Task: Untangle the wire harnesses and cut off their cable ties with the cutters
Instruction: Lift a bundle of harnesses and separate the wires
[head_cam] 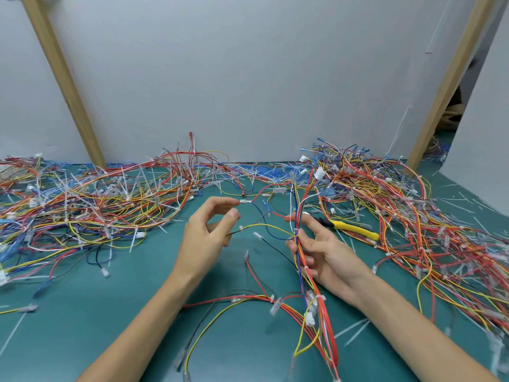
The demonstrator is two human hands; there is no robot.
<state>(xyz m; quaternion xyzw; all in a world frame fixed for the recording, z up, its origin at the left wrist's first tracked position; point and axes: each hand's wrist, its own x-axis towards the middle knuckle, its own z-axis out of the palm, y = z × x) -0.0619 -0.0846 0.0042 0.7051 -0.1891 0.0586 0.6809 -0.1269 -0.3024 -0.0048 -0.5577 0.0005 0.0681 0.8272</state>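
Note:
My right hand [319, 252] grips a wire harness [316, 288] of red, yellow and blue wires. The grip sits near a white cable tie [296, 230], thumb on the left side and fingers behind. The bundle runs from the far pile down to the near edge, and several wires with clear terminals splay out of it. My left hand [206, 232] is half curled, and its lower fingers pinch the end of a yellow wire [264, 225] that arcs across to the bundle. The yellow-handled cutters [355, 230] lie on the mat just behind my right hand, untouched.
Tangled wire harnesses are heaped at the left [82, 205] and at the right [407, 213] on the green mat [115, 312]. Cut white tie pieces [355, 329] litter the mat. White panels and two wooden posts [63, 78] close off the back.

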